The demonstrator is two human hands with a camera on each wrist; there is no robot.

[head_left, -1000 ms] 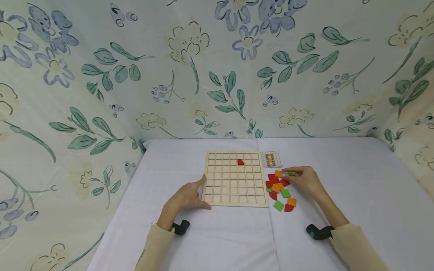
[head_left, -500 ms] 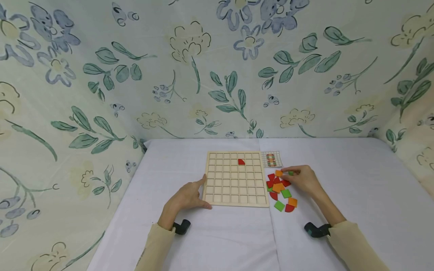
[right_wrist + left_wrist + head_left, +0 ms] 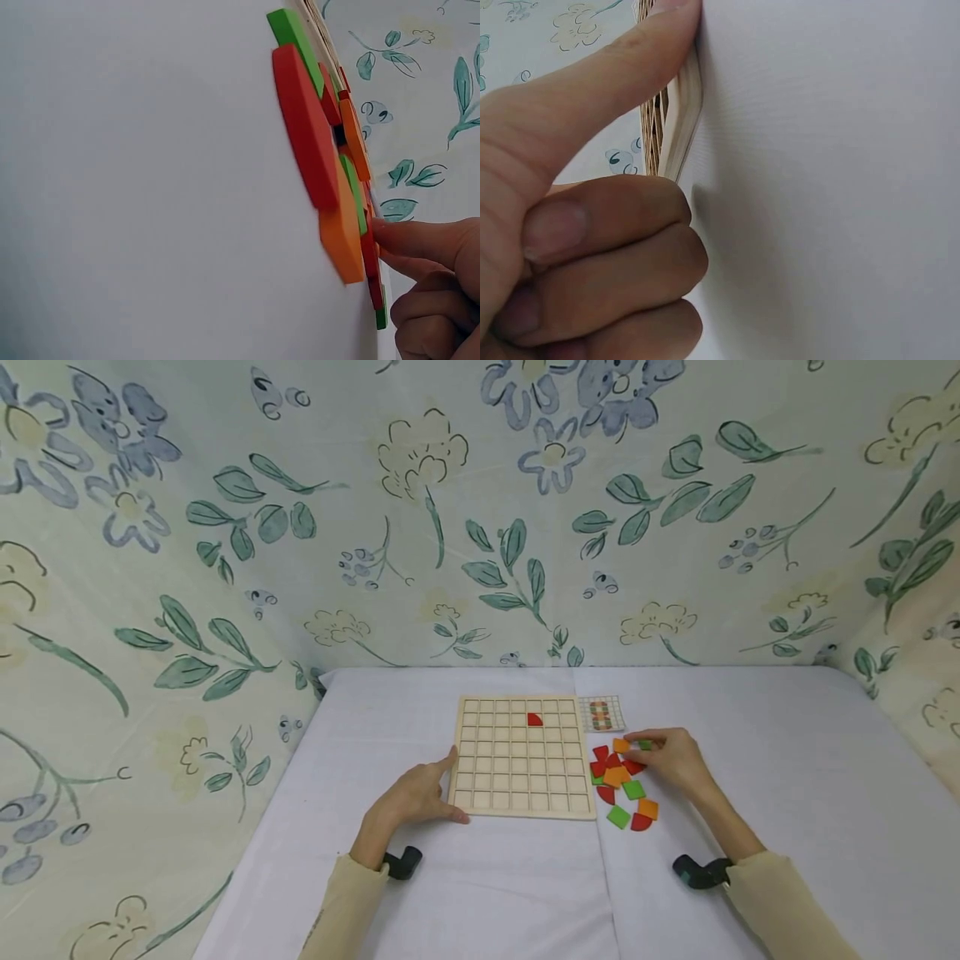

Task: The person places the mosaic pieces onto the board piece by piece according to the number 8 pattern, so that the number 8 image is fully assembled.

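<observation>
A wooden grid board [image 3: 517, 766] lies on the white table, with one red quarter-circle tile [image 3: 535, 720] in a cell near its far side. My left hand [image 3: 411, 793] grips the near left corner, index finger along the left edge and thumb at the front edge; its other fingers are curled in the left wrist view. Right of the board, my right hand [image 3: 675, 757] pinches an orange square tile [image 3: 621, 745] at the far end of a loose tile pile. In the right wrist view, nearer tiles hide the grasped one.
Red, green and orange tiles [image 3: 617, 777] lie loosely together, some overlapping. A green tile [image 3: 645, 745] shows behind the right fingers. The small pattern card [image 3: 602, 714] sits by the board's far right corner. Floral cloth [image 3: 480, 568] hangs behind the table.
The orange square tile has shifted slightly right, toward the right fingertips. My left hand keeps its place on the board. The head view has moved very slightly.
</observation>
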